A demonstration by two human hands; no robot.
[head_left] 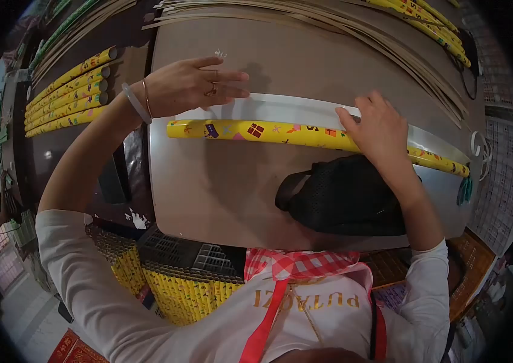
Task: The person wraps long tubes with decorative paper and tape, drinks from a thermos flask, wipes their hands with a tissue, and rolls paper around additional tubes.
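Note:
A long yellow tube of printed paper [262,131], patterned with gifts and crosses, lies across the table. A white strip of its sheet [293,104] shows along the far side. My left hand [205,86] hovers over the strip's left end, fingers stretched out and apart, holding nothing. It wears rings and two bracelets. Toward the tube's right end, my right hand [380,127] lies across it. Its fingers bend over the white strip's far edge and its thumb rests on the strip, gripping the paper. The palm hides part of the tube.
A black bag [344,196] sits close in front of the tube. Long thin strips [353,39] line the table's far side. Several yellow tubes [69,91] lie at left; more [426,24] lie at far right. Below the table edge stand many packed tubes [193,296].

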